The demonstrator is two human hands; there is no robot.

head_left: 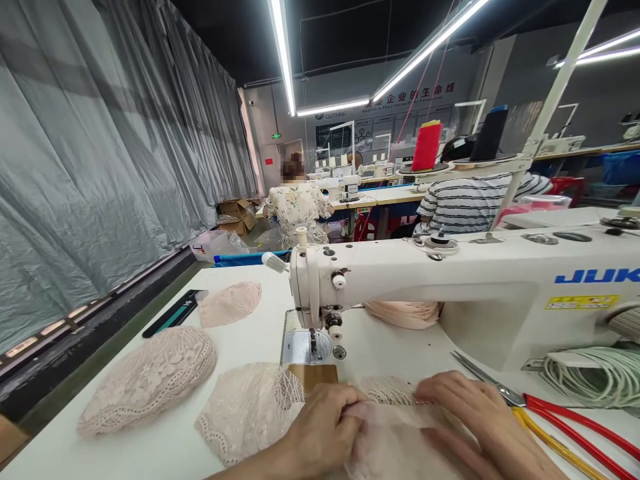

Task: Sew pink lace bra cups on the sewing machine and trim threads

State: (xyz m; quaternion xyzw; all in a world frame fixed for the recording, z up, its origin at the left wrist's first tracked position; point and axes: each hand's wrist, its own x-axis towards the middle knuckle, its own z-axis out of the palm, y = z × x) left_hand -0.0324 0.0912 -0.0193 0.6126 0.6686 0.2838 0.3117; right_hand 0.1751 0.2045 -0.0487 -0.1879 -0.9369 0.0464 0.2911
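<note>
The pale pink, soft, thin cloth (390, 443) lies at the near edge of the view between the two bare hands, on the person's side of the white JUKI sewing machine (410, 267). The left hand (320, 420) is at the cloth's left edge, its thumb and fingers closed together on the upper left corner. The right hand (483, 423) arches over the right side, fingers bent and partly blurred; whether they pinch the cloth or only rest on it, I cannot tell.

The shiny metal needle plate (295, 348) lies beyond the hands and to their left, so the left hand is clearly nearer to it. The cloth is apart from the plate. Its lower end runs out of view, so its long axis cannot be settled.

A beige openwork lace strip (387, 389) shows just beyond the cloth, between the hands. A cream scalloped lace piece (245, 407) lies flat on the white surface (400, 350), just left of the left hand. Red-and-yellow-handled metal scissors (525, 401) lie open beside the right hand.
</note>
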